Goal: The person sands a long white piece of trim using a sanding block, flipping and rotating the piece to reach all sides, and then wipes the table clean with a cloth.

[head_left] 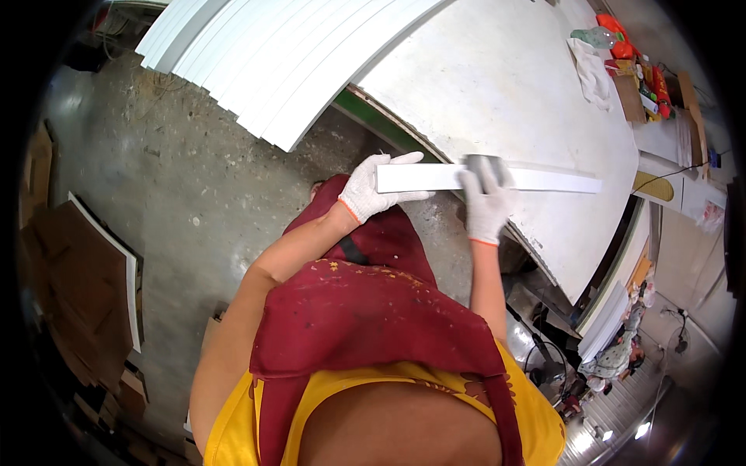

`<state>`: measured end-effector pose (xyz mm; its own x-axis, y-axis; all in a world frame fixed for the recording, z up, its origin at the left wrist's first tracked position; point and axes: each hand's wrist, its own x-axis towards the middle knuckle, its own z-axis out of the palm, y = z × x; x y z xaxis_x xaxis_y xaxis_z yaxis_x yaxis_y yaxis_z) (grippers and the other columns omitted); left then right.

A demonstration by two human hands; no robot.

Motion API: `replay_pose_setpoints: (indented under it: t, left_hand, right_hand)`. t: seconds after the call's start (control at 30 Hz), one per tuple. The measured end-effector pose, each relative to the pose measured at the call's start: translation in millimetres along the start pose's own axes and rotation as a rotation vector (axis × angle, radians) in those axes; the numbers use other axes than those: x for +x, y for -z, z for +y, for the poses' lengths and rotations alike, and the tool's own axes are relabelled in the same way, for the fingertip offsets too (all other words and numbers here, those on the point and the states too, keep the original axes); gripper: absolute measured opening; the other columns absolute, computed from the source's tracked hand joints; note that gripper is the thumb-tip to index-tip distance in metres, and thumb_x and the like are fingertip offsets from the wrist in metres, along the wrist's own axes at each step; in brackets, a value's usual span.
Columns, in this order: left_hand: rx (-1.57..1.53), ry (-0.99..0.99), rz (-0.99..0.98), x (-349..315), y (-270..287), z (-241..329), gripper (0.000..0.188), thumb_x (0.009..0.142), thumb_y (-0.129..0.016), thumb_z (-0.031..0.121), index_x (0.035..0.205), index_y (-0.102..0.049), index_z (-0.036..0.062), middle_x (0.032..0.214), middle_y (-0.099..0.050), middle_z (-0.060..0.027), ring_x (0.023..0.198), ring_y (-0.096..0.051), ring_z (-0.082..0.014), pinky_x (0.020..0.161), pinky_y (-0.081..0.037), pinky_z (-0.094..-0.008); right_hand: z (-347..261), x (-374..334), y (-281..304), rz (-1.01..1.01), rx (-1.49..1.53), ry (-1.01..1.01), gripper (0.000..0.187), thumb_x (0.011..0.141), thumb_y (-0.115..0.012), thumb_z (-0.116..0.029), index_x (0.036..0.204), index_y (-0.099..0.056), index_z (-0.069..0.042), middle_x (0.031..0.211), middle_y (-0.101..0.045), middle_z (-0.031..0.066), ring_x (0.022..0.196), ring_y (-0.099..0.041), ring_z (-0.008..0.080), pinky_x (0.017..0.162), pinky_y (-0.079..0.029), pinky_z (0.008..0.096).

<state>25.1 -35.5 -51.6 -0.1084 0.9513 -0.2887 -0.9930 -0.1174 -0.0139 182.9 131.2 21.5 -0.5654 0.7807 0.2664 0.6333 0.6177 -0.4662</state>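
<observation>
- Left hand (371,185), just beyond the wearer's dark red apron (373,326) at the middle of the frame, wears a pale knitted glove with an orange cuff edge; it is partly open, thumb and fingers stretched along both sides of a white strip (420,178), holding its near end.
- Right hand (488,203), right of centre and gloved alike, is blurred by motion; its fingers bend over a dark grey block (485,164), pressed to the strip.
- Long and narrow, the strip runs from the centre toward the right; its near end juts past the edge of a white table (497,85), while the rest reaches over the tabletop.
- Grey concrete floor (186,210), marked with pale specks, fills the left of centre.
- Many long white boards (287,62) lie side by side at the upper left, their ends above the floor.
- Brown panels (81,287) lean or lie at the left edge; how they rest is unclear.
- Along the table's far side, upper right, are a white cloth (592,74), a clear greenish bottle (597,37) and a cardboard box (629,95) beside small red containers.
- Farther off, lower right, a standing fan (681,339) appears, small and indistinct.
</observation>
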Motion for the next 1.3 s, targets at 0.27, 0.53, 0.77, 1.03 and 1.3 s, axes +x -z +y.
replay_pose_setpoints:
  t: [0.27,0.53,0.77,1.03,1.3]
  left_hand:
    - [0.729,-0.303,-0.083,2.8,24.8,-7.4,0.052,0.11,-0.033,0.028,0.15,-0.046,-0.0015,0.147,-0.055,-0.0209,0.134,-0.055,-0.0304,0.117,-0.044,-0.0478]
    - [-0.158,0.121,-0.099,0.9,10.8,-12.8,0.059,0.108,-0.031,0.031,0.157,-0.04,-0.0004,0.149,-0.053,-0.0246,0.131,-0.056,-0.0314,0.117,-0.042,-0.0457]
    - [0.392,-0.154,0.048,-2.8,20.5,-22.7,0.053,0.108,-0.035,0.031,0.149,-0.05,0.0013,0.142,-0.059,-0.0211,0.126,-0.06,-0.0321,0.116,-0.044,-0.0469]
    - [0.333,-0.102,-0.24,-1.6,16.1,-17.8,0.057,0.11,-0.036,0.034,0.159,-0.037,0.0031,0.151,-0.052,-0.0187,0.138,-0.051,-0.0288,0.12,-0.037,-0.0439]
    - [-0.316,0.029,-0.152,7.0,33.2,-22.5,0.066,0.106,-0.043,0.031,0.16,-0.032,-0.0046,0.15,-0.052,-0.028,0.134,-0.057,-0.034,0.116,-0.045,-0.0473]
  right_hand:
    - [-102.5,-46.1,-43.2,-0.125,0.087,0.422,0.04,0.076,-0.086,-0.039,0.111,-0.08,-0.019,0.133,-0.06,0.0212,0.107,-0.06,0.0393,0.095,-0.046,0.0502]
    - [-92.1,-70.8,-9.0,-0.293,-0.041,0.546,0.044,0.074,-0.087,-0.043,0.114,-0.079,-0.026,0.13,-0.062,0.0143,0.1,-0.061,0.0327,0.085,-0.045,0.0466]
    - [-98.0,-40.8,-4.1,-0.141,-0.058,0.556,0.049,0.072,-0.088,-0.039,0.117,-0.075,-0.026,0.13,-0.06,0.0169,0.1,-0.061,0.0363,0.082,-0.047,0.0478]
    - [-107.3,-49.5,-22.3,-0.28,-0.123,0.61,0.038,0.08,-0.082,-0.04,0.115,-0.078,-0.026,0.13,-0.061,0.016,0.107,-0.06,0.0359,0.088,-0.046,0.048]
    - [-79.4,-52.9,30.6,-0.412,-0.042,0.519,0.046,0.065,-0.092,-0.037,0.108,-0.08,-0.024,0.123,-0.063,0.0162,0.102,-0.062,0.0365,0.084,-0.049,0.0489]
